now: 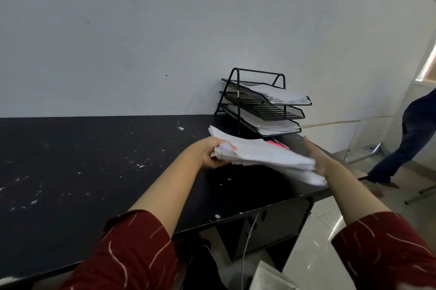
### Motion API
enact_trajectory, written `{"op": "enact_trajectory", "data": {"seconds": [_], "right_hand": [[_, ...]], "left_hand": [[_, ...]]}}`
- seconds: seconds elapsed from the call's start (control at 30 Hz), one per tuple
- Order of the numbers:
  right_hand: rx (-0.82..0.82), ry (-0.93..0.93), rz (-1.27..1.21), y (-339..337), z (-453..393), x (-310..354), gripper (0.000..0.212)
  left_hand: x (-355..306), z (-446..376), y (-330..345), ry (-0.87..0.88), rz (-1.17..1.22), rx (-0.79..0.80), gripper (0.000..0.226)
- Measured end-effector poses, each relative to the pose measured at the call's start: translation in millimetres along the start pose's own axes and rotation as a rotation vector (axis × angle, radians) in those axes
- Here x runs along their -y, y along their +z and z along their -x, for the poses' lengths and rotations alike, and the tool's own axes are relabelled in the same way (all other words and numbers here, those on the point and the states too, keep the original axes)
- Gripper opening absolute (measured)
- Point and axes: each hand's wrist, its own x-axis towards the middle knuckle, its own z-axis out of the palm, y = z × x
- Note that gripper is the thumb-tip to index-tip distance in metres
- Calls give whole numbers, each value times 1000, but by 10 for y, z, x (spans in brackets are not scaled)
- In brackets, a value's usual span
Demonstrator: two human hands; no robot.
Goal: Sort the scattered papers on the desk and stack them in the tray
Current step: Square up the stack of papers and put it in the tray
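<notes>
Half-hidden pink item (279, 144) behind paper stack (264, 156)

The tiered tray (264, 100) stands on the desk (94, 159) at its far right corner, against the wall (165, 30). Paper lies in the top and bottom tiers. A stack of papers (266, 155) is held above the desk, just in front of the tray — left hand (212, 155) at its left end, right hand (317, 155) at its right. A second person (410, 138) stands on the floor to the right, beyond the desk's end.
</notes>
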Motion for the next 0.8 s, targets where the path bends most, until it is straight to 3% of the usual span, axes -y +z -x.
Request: {"op": "enact_trajectory", "data": {"seconds": [0.07,0.17,0.27,0.47,0.6,0.8], "right_hand": [[137,138,40,83,-3,-84,69],[179,223,276,200,9,-154,80],[127,213,455,282,48,-93,69],[124,76,469,481,78,236,45],[181,-149,471,852,52,377,47],[269,-661,133,1673,80,492,60]], "left_hand": [[129,-17,-69,-66,-169,-29,7],[297,-46,-93,-79,-312,-68,7],[325,-48,-123,-56,-288,-32,8],[89,153,-335,6,-276,-51,10],[3,369,-622,92,-344,-163,37],[-137,634,-1061,512,-316,-362,61]]}}
